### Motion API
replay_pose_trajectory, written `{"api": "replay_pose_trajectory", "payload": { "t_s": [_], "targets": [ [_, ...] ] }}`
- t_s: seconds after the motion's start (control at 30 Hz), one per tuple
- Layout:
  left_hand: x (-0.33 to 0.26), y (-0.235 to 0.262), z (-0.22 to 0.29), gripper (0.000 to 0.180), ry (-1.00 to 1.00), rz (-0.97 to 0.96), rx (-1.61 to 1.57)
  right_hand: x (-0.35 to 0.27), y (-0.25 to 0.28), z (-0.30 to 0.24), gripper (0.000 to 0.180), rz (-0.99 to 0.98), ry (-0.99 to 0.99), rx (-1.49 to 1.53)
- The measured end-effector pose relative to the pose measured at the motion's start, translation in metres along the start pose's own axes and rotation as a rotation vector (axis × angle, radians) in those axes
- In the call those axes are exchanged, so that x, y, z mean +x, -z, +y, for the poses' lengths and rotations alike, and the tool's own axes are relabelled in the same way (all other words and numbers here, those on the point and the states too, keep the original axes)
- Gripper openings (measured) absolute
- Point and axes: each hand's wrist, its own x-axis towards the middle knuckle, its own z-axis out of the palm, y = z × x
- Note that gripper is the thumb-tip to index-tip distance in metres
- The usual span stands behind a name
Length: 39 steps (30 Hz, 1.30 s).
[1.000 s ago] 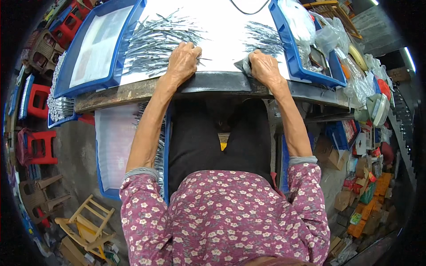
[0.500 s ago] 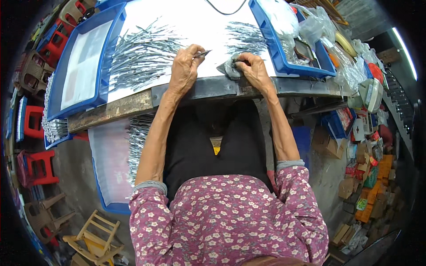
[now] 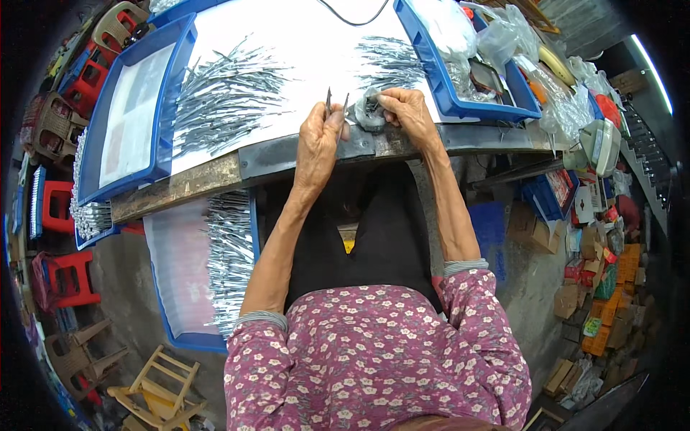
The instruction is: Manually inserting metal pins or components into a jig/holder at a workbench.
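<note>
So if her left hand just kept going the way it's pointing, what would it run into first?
Probably the big heap of thin metal pieces on the white table top, just beyond the left hand and the metal piece it pinches. Depth is hard to judge.

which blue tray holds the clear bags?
The blue tray right of the right hand, stuffed with clear plastic bags; the left tray holds flat sheets.
</note>
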Motion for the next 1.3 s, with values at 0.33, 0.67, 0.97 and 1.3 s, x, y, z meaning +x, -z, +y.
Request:
{"api": "replay_pose_trajectory", "payload": {
  "t_s": [0.33, 0.67, 0.97, 1.3],
  "targets": [
    [-0.017, -0.005, -0.015, 0.020, 0.040, -0.092, -0.072, -0.005, 0.002, -0.008, 0.017, 0.004, -0.073, 0.127],
    [-0.030, -0.011, 0.000, 0.008, 0.054, -0.146, -0.106, -0.034, -0.014, -0.036, 0.025, -0.072, 0.035, 0.252],
    [-0.036, -0.009, 0.003, 0.009, 0.118, -0.176, -0.179, -0.043, -0.020, -0.044, 0.015, -0.055, 0.053, 0.232],
    [-0.035, -0.011, -0.007, 0.010, 0.093, -0.181, -0.240, -0.043, -0.020, -0.035, 0.011, -0.050, 0.027, 0.494]
  ]
}}
